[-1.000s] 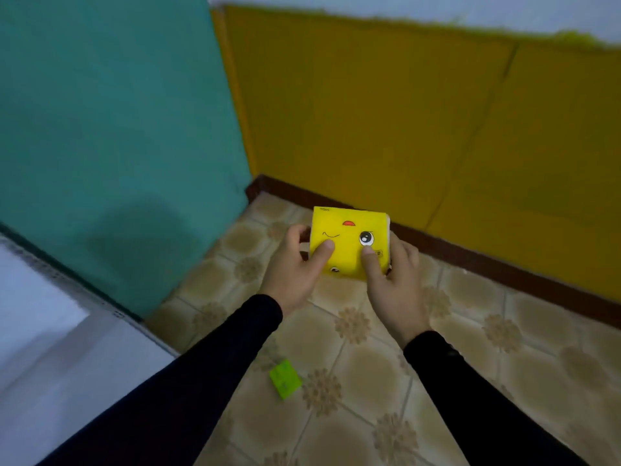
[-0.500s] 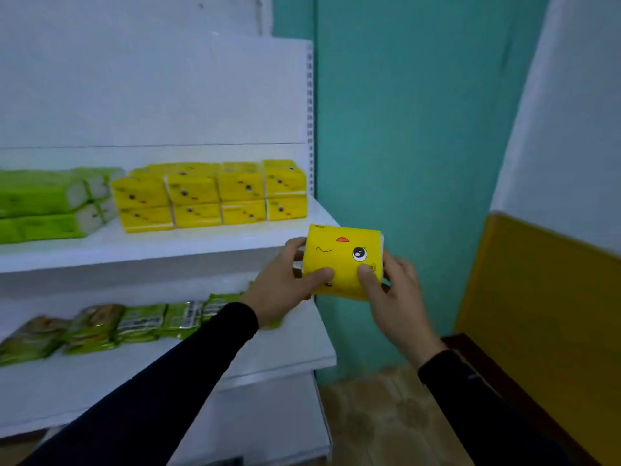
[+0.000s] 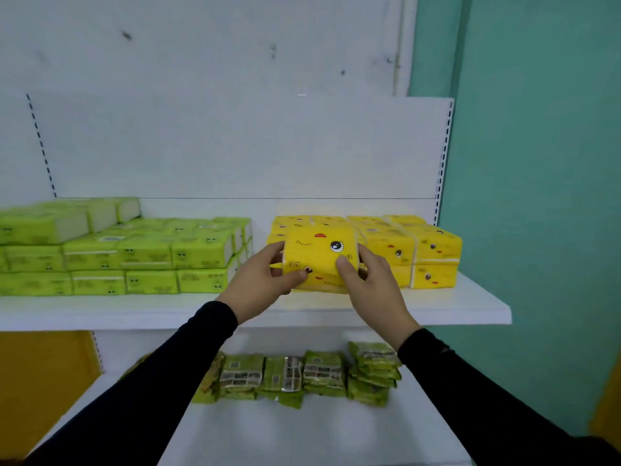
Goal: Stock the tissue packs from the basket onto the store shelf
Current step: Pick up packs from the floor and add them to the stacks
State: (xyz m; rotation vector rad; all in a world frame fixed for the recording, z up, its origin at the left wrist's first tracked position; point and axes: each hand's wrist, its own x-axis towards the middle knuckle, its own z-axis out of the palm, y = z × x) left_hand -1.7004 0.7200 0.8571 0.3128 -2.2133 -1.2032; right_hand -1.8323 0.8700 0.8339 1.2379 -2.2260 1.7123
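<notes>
We could not see the yellow stack [image 3: 433, 253] behind the held yellow pack [image 3: 319, 260], whose underside our hands [image 3: 258, 280] covered, and the frame's left edge cut off the green packs [image 3: 100, 260].

landmark: stack of yellow packs [image 3: 433, 253] on upper shelf [image 3: 470, 304] | front: bare shelf strip along the edge | left: narrow gap, then green packs [image 3: 141, 257] block | above: open up to the white back panel [image 3: 235, 146] | right: slotted upright [image 3: 443, 156] and teal wall [image 3: 537, 163] close it off
</notes>
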